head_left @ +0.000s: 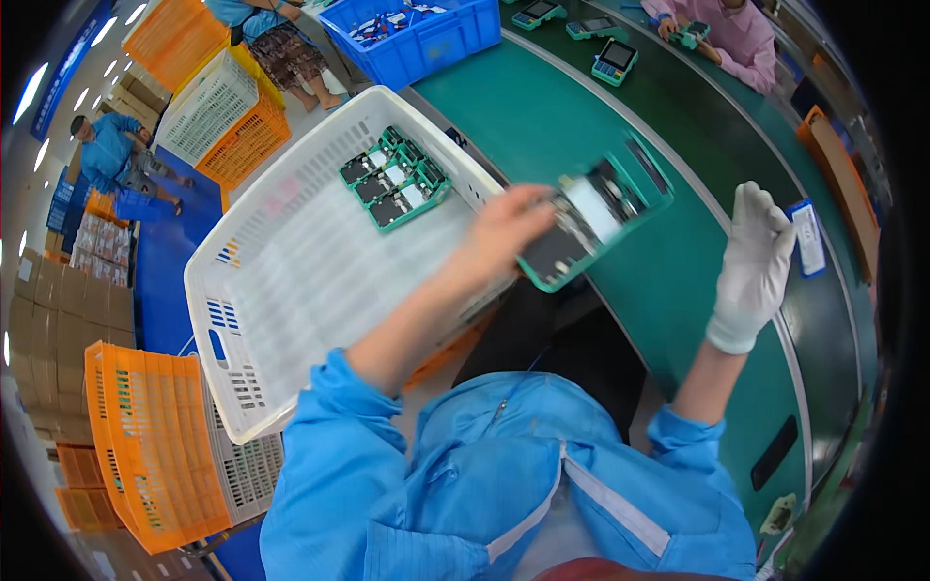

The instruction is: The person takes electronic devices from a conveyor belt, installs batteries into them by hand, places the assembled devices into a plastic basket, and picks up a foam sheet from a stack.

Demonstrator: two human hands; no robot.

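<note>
Green terminal housing (593, 215), blurred, over edge of green worktop (668, 290); bare left hand (499, 237) grips its left side, fingers closed. Gloved right hand (754, 266) half open, holding nothing visible, near blue-white packet (807, 240). Similar housings (395, 181) in white plastic crate (310, 271).

White crate (300, 300) holding green housings (395, 178); green bench (668, 281); terminals (615, 62) on dark belt (699, 114).

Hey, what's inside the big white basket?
Green-framed device parts sit inside the white basket, toward its far end. What's beneath them is hidden; the left forearm covers part of the near side.
</note>
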